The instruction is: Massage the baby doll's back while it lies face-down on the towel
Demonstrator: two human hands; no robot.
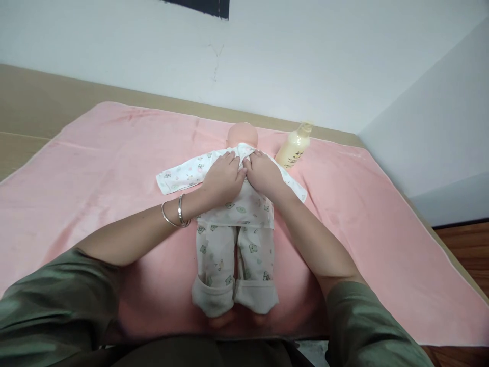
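A baby doll (243, 134) with a bare round head lies stretched out, its feet towards me; no face shows. It wears a white long-sleeved shirt (244, 208) and matching trousers (217, 250) with small green animal prints and turned-up cuffs. My left hand (224, 177) lies flat on the upper left of the shirt, fingers extended. My right hand (264, 173) rests opposite, its fingers apart near the collar. The thumbs almost meet over the middle of the shirt. Both sleeves spread outwards, the right one partly covered by my forearm.
A pale yellow pump bottle (292, 150) is beside the doll's head, to the right, tilted in view. Underneath spreads a pink cloth (382, 244) over a tan surface (30, 94). A white wall (305, 56) rises behind. Wooden flooring (466, 250) shows at the right edge.
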